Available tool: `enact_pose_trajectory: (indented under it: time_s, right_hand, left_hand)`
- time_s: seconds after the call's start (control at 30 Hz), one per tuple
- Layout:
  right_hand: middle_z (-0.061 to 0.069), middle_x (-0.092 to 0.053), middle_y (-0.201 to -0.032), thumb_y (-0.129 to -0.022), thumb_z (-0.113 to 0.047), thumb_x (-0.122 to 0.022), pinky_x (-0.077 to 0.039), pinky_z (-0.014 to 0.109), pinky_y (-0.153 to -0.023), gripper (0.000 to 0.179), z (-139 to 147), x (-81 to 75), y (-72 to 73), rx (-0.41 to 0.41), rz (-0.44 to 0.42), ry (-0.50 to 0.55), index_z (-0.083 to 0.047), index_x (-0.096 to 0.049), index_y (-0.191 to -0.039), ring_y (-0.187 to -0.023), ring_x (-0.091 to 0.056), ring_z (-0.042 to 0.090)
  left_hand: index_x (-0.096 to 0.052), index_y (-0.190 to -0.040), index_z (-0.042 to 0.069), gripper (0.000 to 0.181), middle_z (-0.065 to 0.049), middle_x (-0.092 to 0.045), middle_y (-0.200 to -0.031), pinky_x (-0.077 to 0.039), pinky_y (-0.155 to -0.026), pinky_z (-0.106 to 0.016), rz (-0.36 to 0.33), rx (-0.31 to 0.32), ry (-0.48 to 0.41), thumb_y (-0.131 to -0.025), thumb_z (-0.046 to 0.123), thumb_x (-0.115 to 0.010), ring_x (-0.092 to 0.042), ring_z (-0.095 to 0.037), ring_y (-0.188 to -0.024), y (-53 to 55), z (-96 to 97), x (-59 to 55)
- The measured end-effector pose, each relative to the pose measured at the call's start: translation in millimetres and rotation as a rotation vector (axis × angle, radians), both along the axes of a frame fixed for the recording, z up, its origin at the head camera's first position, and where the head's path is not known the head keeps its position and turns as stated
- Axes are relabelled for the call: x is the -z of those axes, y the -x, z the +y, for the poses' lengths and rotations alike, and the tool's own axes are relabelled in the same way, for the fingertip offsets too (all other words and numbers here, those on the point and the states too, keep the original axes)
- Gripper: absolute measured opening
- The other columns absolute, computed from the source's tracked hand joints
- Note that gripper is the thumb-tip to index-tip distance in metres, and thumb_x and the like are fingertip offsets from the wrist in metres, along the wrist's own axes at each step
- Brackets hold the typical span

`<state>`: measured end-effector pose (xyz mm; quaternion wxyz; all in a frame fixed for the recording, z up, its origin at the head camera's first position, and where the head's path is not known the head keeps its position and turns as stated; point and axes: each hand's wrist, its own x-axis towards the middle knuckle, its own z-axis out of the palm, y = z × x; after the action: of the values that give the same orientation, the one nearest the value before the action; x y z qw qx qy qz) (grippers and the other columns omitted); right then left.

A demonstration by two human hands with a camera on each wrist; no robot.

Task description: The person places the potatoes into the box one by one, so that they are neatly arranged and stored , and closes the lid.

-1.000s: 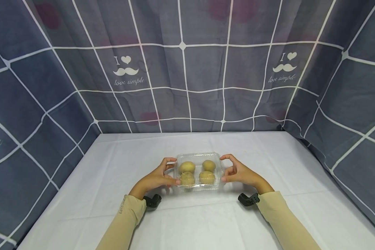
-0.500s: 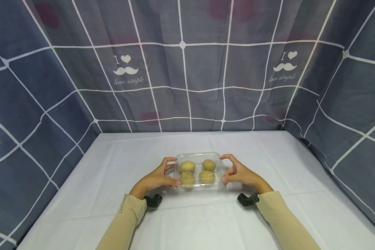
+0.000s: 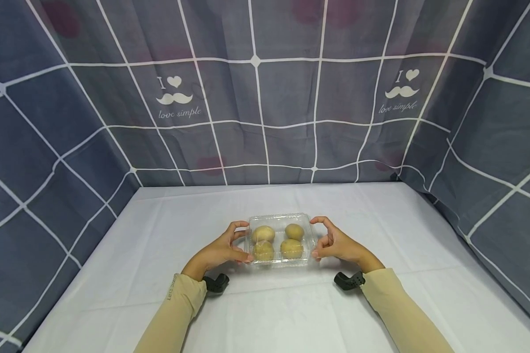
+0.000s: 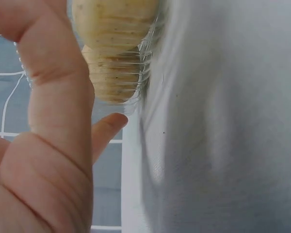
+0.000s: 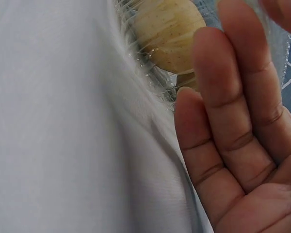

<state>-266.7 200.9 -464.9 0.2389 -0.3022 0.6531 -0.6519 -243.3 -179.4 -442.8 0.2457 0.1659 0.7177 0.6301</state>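
Note:
A clear plastic container with several yellowish potatoes inside lies in the middle of the white table. The left hand holds its left end, thumb at the near corner and index finger at the far corner. On the opposite end, the right hand grips in the same way with thumb and index finger. In the left wrist view a potato shows through the ribbed plastic wall beside the left hand. The right wrist view has a potato behind the plastic near the right hand's lower fingers.
A white cloth covers the table. Grey-blue curtains with white lines hang along the back and both sides. Each wrist wears a black camera, one on the left wrist and one on the right wrist.

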Motion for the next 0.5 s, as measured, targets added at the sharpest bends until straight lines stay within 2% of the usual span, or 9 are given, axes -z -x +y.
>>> enact_pose_trajectory:
  time_s: [0.17, 0.3, 0.5]
  right_hand:
    - [-0.002, -0.072, -0.074, -0.094, 0.005, -0.075, -0.063, 0.027, -0.074, 0.085, -0.3, -0.5, 0.4, 0.004, -0.004, -0.021, 0.003, -0.012, -0.151, -0.072, -0.071, 0.013]
    - [0.000, -0.072, -0.077, -0.097, 0.002, -0.074, -0.061, 0.028, -0.079, 0.083, 3.6, -3.6, -3.1, 0.032, 0.016, -0.102, 0.001, -0.014, -0.154, -0.077, -0.072, 0.015]
    - [0.004, -0.068, -0.089, -0.097, -0.004, -0.079, -0.061, 0.029, -0.086, 0.080, 7.2, -9.9, -11.7, 0.108, 0.129, -0.209, 0.006, -0.026, -0.157, -0.088, -0.069, 0.016]
  left_hand:
    - [-0.014, -0.166, 0.004, 0.101, -0.039, -0.009, -0.172, -0.058, -0.073, -0.028, -0.012, -0.005, 0.007, -0.091, 0.004, -0.082, -0.076, -0.016, -0.082, 0.4, -0.8, 2.0]
    - [-0.015, -0.166, 0.006, 0.099, -0.039, -0.011, -0.172, -0.057, -0.073, -0.029, 0.001, 0.007, 0.032, -0.094, 0.009, -0.082, -0.076, -0.017, -0.083, -0.2, -0.3, 3.1]
    - [-0.014, -0.167, 0.010, 0.099, -0.039, -0.016, -0.171, -0.056, -0.068, -0.030, 0.028, 0.019, 0.112, -0.096, 0.019, -0.083, -0.068, -0.020, -0.078, -6.0, -0.6, 1.7]
